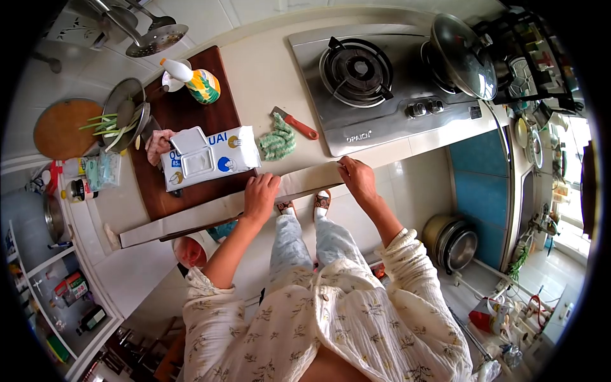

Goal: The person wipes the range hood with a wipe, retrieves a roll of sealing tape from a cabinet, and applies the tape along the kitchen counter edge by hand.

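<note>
A long pale strip [307,180] runs along the counter's front edge, from below the cutting board across to my right hand. My left hand [259,198] is closed over its upper edge, fingers curled. At its other end my right hand [358,179] pinches the strip with thumb and fingers. Whether the strip is fixed to the counter I cannot tell. Behind my left hand lies an open-lidded pack of wet wipes [210,157] on a dark cutting board [175,114]. A green cloth [278,141] and a red-handled scraper [299,126] lie between the pack and the stove.
A steel gas stove [382,121] stands at the back right, with a lidded pan [459,57] on its right burner. A spray bottle [202,84] is on the board. Left of it, a colander [126,113] holds green stalks. Stacked pots [450,242] sit below the counter.
</note>
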### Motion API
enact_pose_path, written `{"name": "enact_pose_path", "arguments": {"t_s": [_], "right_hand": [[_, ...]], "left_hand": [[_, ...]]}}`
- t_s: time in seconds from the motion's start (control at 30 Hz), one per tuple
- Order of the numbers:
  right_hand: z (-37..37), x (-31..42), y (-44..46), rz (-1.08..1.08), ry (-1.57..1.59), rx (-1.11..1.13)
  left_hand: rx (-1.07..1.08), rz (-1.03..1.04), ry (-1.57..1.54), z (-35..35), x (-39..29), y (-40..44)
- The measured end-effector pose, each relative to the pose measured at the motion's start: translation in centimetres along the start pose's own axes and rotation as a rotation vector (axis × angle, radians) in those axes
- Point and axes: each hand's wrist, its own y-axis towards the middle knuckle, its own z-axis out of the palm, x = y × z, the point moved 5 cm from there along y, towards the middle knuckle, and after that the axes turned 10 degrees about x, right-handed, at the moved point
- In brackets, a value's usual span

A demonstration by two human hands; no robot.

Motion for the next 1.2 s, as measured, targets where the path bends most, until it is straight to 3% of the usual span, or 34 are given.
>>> {"name": "enact_pose_path", "arguments": {"t_s": [0.1, 0.2, 0.37, 0.47, 0.67, 0.77, 1.1, 1.2], "right_hand": [[0.2, -0.3, 0.2, -0.012, -0.034, 0.018], [-0.3, -0.4, 0.3, 0.053, 0.01, 0.079], [0.8, 0.1, 0.3, -0.02, -0.094, 0.091], [1.5, 0.0, 0.1, -0.021, -0.155, 0.082], [1.5, 0.1, 0.0, -0.02, -0.183, 0.069], [1.6, 0.0, 0.1, -0.002, -0.173, 0.076], [1.0, -0.3, -0.5, -0.032, -0.042, -0.029], [0.6, -1.4, -1.0, 0.107, 0.135, -0.056]], "left_hand": [[-0.01, 0.023, -0.265, -0.1, 1.1, -0.2], [-0.014, -0.136, -0.604, 0.4, 3.6, -0.3], [0.085, 0.056, -0.063, 0.5, 2.0, -0.4], [0.088, 0.053, 0.058, 1.1, 1.9, -0.7], [-0.013, 0.352, -0.128, 1.9, -2.6, -0.4], [0.194, 0.537, -0.213, 4.0, -6.1, 1.4], [0.47, 0.538, -0.298, 7.3, -5.1, 3.8], [0.482, 0.548, -0.295, 7.0, -4.9, 4.3]]}}
